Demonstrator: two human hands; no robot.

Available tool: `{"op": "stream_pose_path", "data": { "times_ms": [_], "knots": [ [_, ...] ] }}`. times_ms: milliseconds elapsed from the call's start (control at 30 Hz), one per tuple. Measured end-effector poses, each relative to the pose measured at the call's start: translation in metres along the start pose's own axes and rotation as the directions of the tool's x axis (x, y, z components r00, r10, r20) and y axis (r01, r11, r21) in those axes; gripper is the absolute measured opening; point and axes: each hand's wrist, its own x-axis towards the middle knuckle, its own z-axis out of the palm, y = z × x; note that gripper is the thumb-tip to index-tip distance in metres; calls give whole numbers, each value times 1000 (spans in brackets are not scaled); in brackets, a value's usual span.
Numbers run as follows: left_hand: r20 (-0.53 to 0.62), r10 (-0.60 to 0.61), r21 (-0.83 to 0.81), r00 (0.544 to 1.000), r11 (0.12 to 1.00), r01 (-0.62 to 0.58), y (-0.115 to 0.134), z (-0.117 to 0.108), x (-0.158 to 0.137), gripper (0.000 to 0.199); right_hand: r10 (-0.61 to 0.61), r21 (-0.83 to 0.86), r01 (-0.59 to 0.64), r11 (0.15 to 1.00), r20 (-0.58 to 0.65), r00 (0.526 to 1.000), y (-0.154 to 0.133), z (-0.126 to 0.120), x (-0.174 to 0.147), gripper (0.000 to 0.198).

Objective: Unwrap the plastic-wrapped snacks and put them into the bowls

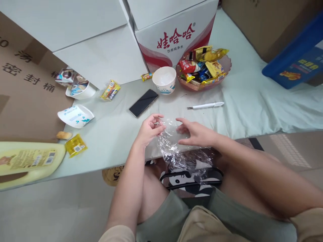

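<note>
Crumpled clear plastic film [174, 148] hangs over the table's front edge and down in front of my lap. My left hand [151, 129] pinches the film's upper left part between thumb and fingers. On the film's other side, my right hand [195, 132] is open, thumb and fingers apart and curved toward it. Whether its fingertips touch the film I cannot tell. Just beyond my hands are a dark phone [143, 102], a white paper cup [164, 80] standing upright, and a white pen-like tool [205, 106] with a dark tip.
A pink bowl [194, 86] heaped with wrapped snacks stands before a white carton [174, 40]. At left are a tipped paper cup [75, 116], yellow packets [75, 145] and a pale yellow bottle [30, 161]. A blue container [292, 57] is at right; a panda-patterned item [191, 181] is below.
</note>
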Motion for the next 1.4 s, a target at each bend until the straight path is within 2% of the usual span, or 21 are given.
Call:
{"op": "stream_pose_path", "data": {
  "times_ms": [100,133,200,233,300,367,400,433,500,567,667,733,800,867,933,1000,1067,1167,1233,1333,1400],
  "knots": [
    [-12,73,-143,997,987,-74,4,-6,1,64,36,133,-39,990,31,999,-3,4,7,14],
    [-51,99,-202,994,973,-107,5,-8,1,70,48,193,-47,980,1,999,-4,3,7,7],
    [-143,98,-314,985,939,-139,4,-10,1,73,84,323,-52,945,-86,993,-6,-2,8,10],
    [-156,57,-362,986,925,-111,3,-9,1,71,111,378,-53,924,-134,985,-6,-4,9,10],
    [-48,-92,-413,995,909,64,1,0,-1,74,164,447,-51,893,-217,962,-6,-7,11,10],
    [111,-250,-344,962,898,273,-1,11,-2,76,199,480,-52,876,-259,945,-4,-7,14,10],
    [134,-301,-279,944,903,327,-1,16,-2,71,206,486,-57,872,-259,944,-3,-6,15,9],
    [104,-321,-212,941,917,336,-1,21,-2,63,209,485,-66,872,-247,946,-1,-5,16,9],
    [-36,-276,-86,961,958,272,-2,24,-1,48,212,473,-90,876,-210,954,4,-2,18,15],
    [-124,-190,31,974,980,195,-1,23,0,44,207,454,-99,886,-195,959,7,-1,19,24],
    [-69,-140,111,988,983,147,0,14,-3,49,153,441,-30,897,-246,957,8,-1,18,40],
    [-25,-142,43,990,989,143,3,9,-9,54,81,457,70,887,-303,950,4,-2,16,45],
    [-26,-130,-73,991,989,127,6,3,-15,51,-33,456,198,868,-345,938,0,-5,11,32],
    [-34,-120,-154,992,982,113,9,-1,-17,38,-159,416,293,861,-327,932,-2,-9,5,20],
    [-31,-132,-188,991,974,124,9,-3,-15,30,-205,375,297,878,-265,942,0,-12,2,20],
    [-48,-154,-165,987,976,144,6,-2,-9,32,-140,355,221,908,-240,961,6,-14,4,20],
    [-103,-143,-89,984,987,134,2,0,-2,38,-31,375,138,917,-279,960,12,-13,8,28],
    [-121,-77,-17,990,997,75,-3,5,2,37,122,512,84,855,-356,926,17,-10,16,36],
    [-81,-39,-68,996,997,34,-4,7,1,43,188,586,59,808,-352,917,17,-8,19,49],
    [-61,-12,-157,998,988,2,-1,8,-4,60,217,592,-36,805,-237,947,12,-5,19,81],
    [-83,-23,-215,996,977,5,2,8,-6,80,232,583,-72,809,-204,951,8,-4,18,79]
  ]
}}
